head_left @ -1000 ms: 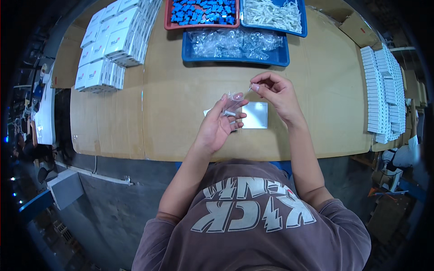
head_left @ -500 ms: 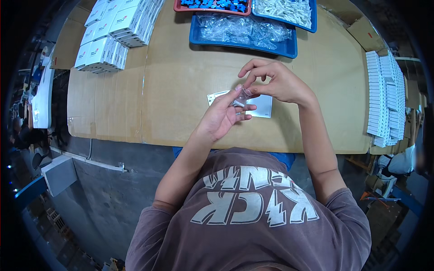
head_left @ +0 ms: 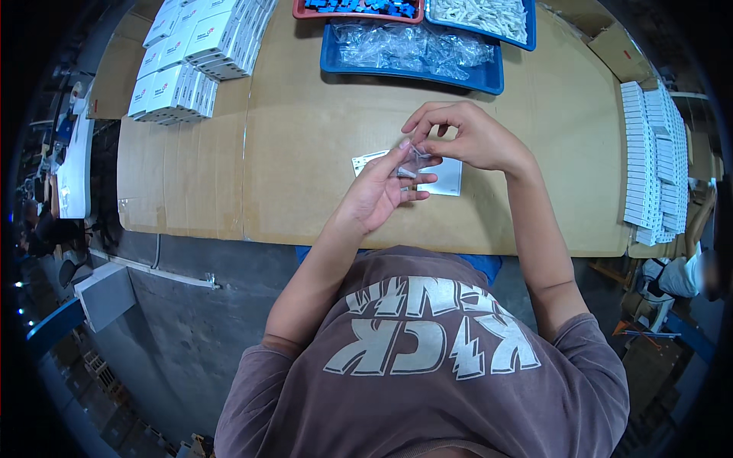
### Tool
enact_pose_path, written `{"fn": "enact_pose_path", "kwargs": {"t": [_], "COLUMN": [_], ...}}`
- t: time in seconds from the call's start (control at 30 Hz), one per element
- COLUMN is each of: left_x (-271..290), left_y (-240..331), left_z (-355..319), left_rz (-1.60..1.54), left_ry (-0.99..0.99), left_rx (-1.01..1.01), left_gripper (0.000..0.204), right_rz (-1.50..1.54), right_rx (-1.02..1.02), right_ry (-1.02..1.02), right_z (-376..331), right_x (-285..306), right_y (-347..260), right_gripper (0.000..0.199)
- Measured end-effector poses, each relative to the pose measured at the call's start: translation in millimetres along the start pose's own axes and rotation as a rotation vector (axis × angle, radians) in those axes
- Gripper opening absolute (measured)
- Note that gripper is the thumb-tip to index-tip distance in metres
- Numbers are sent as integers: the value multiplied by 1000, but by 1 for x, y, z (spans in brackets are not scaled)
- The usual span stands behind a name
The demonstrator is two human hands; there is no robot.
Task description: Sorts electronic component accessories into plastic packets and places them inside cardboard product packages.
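A small clear plastic bag (head_left: 414, 158) with a small white piece inside is held between my two hands, above the middle of the table. My left hand (head_left: 382, 182) is closed on the bag's side with thumb and fingers, the lower fingers stretched out. At the bag's upper edge, my right hand (head_left: 471, 138) pinches with thumb and forefinger. Below them a flat white box or card (head_left: 446, 180) lies on the cardboard-covered table, partly hidden by my hands. What exactly the white piece is cannot be made out.
Beyond my hands stands a blue tray (head_left: 336, 75) of clear bags. Behind it are a red tray (head_left: 359, 17) of blue pieces and another blue tray (head_left: 530, 30) of white pieces. White boxes are stacked (head_left: 174, 91) at far left and more (head_left: 645, 164) along the right edge.
Both hands stay in nearly the same place at the bag. The bag looks slightly more spread out between the fingers; the whole view has shifted a little.
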State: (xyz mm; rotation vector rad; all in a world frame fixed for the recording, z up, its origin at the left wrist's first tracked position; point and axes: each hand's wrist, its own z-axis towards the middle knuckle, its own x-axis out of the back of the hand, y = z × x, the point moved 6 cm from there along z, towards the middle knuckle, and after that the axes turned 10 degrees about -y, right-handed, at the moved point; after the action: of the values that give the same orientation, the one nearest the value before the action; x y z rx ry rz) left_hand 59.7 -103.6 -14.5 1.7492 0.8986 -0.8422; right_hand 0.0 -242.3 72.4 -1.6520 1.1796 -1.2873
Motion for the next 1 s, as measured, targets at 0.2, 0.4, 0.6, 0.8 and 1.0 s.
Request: {"fn": "enact_pose_path", "kwargs": {"t": [0.2,0.4,0.6,0.8,1.0], "left_x": [7,8,5,18,14], "left_y": [-6,-6,-6,-10,-6], "left_z": [1,3,5,8,0], "left_rz": [31,34,80,159,302], "left_ry": [21,42,-39,-7,-3], "left_rx": [13,0,-39,0,-32], "left_gripper": [39,39,37,36,40], "right_rz": [-78,121,210,123,-122], "right_rx": [44,54,-66,-92,-87], "right_ry": [-26,-222,-212,-272,396], "right_z": [-2,-4,-7,-12,-30], "right_x": [-2,-12,-13,-12,138], "right_y": [-5,16,17,27,66], "right_gripper": [11,28,46,49,29]}}
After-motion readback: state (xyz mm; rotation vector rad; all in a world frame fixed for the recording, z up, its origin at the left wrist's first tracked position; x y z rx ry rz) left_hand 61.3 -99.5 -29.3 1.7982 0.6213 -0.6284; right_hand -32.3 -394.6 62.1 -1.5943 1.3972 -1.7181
